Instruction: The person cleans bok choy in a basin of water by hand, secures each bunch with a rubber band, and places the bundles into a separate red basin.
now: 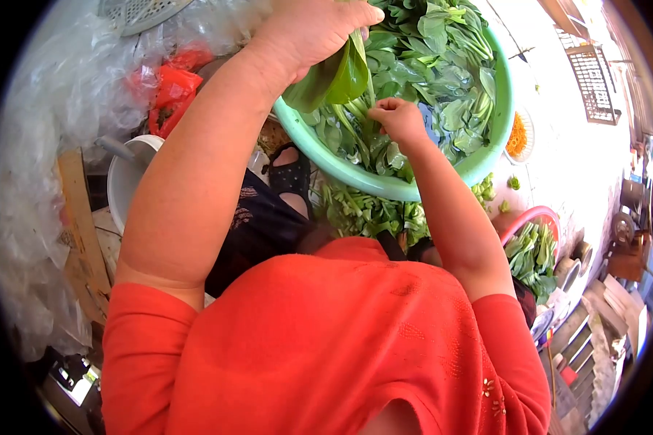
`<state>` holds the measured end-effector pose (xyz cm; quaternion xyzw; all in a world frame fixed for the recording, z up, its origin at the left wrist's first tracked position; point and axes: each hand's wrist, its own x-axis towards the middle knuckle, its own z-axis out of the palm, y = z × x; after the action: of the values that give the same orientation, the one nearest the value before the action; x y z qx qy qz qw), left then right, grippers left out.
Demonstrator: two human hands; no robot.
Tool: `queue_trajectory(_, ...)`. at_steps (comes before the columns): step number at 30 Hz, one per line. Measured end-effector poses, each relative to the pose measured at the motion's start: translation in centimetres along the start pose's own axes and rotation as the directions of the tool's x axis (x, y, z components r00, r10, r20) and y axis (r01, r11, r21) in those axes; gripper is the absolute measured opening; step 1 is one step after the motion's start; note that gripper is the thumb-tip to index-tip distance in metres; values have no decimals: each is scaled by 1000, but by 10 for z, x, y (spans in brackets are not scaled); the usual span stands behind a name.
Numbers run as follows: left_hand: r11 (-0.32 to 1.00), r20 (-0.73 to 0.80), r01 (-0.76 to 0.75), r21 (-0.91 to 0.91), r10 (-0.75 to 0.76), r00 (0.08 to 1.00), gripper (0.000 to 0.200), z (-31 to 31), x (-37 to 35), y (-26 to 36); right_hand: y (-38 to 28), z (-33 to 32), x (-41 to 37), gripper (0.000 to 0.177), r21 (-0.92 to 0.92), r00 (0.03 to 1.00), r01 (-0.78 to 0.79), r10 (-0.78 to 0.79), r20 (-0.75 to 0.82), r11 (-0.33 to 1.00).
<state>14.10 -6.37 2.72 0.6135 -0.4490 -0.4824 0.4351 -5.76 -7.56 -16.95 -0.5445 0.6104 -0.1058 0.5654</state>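
My left hand (315,32) is closed around leafy greens (348,76), their broad leaves hanging below the palm at the top of the head view. Lower and to the right, my right hand (403,122) pinches with thumb and forefinger at the lower end of a pale stalk hanging from that bunch. Both hands are over a large light-green basin (502,94) of water. Many more leafy greens (442,65) float in it, with stalks crowded along its near side.
Below the basin lie cut greens (374,214). A pink-rimmed basket (540,212) of greens stands right, near a bowl of orange shreds (516,138). Clear plastic sheeting (36,174), red bags (174,90) and a white bucket (127,170) occupy the left. A black crate (591,83) is far right.
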Motion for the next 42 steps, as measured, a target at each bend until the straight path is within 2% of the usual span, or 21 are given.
queue_trajectory(1,1000,0,-1,-3,1,1000,20,-1,0,-5,-19,-8,-14,20,122,1000,-9,6,27,993)
queue_trajectory(2,1000,63,0,13,-1,998,23,-1,-1,-16,-30,-15,-23,20,119,1000,-10,7,23,993)
queue_trajectory(4,1000,128,-5,28,1,992,26,3,-1,-29,-48,-27,-36,15,359,998,15,-38,57,933)
queue_trajectory(6,986,142,92,138,-112,984,28,9,-1,-38,-69,-35,-51,15,407,995,49,-79,58,912)
queue_trajectory(8,984,162,114,137,-136,977,30,16,0,-48,-85,-39,-64,16,505,984,122,-169,49,854)
queue_trajectory(13,960,263,260,-108,-225,938,29,29,-2,-50,-105,-38,-88,29,566,963,237,-268,-29,790)
queue_trajectory(17,893,391,359,-272,-238,889,27,34,-9,-44,-109,-44,-101,30,577,943,301,-328,-60,759)
queue_trajectory(19,892,415,352,-283,-217,883,26,35,-8,-46,-112,-50,-108,32,448,933,341,-355,-54,826)
queue_trajectory(20,891,434,346,-295,-198,879,25,34,-8,-46,-112,-53,-110,32,449,933,342,-355,-58,826)
queue_trajectory(22,877,427,348,-332,-190,884,24,32,-8,-43,-112,-60,-113,34,319,922,388,-365,-131,865)
queue_trajectory(24,862,417,349,-369,-182,890,22,30,-7,-42,-105,-58,-112,38,295,913,407,-375,-159,865)
queue_trajectory(26,828,366,323,-458,-155,917,20,30,-4,-45,-94,-49,-110,44,7,852,494,-483,-202,869)
queue_trajectory(28,824,367,319,-468,-147,919,20,31,0,-52,-89,-36,-111,50,-9,866,464,-456,-203,886)
queue_trajectory(30,845,302,208,-493,-58,952,20,32,2,-53,-82,-29,-106,48,-44,857,458,-454,-244,888)
queue_trajectory(33,810,292,205,-549,-44,955,18,27,-2,-42,-70,-22,-105,42,-59,894,421,-425,-140,905)
queue_trajectory(36,859,297,225,-459,-91,951,17,25,-6,-35,-57,-29,-103,35,154,926,368,-376,22,917)
queue_trajectory(37,877,319,198,-437,-54,946,18,26,-5,-37,-59,-36,-105,35,150,923,376,-383,19,914)
queue_trajectory(39,910,364,187,-371,-43,931,19,28,-4,-39,-68,-52,-110,33,421,951,247,-301,67,873)
queue_trajectory(42,939,467,219,-264,-74,881,21,34,-10,-38,-84,-66,-110,32,623,946,287,-316,-68,728)
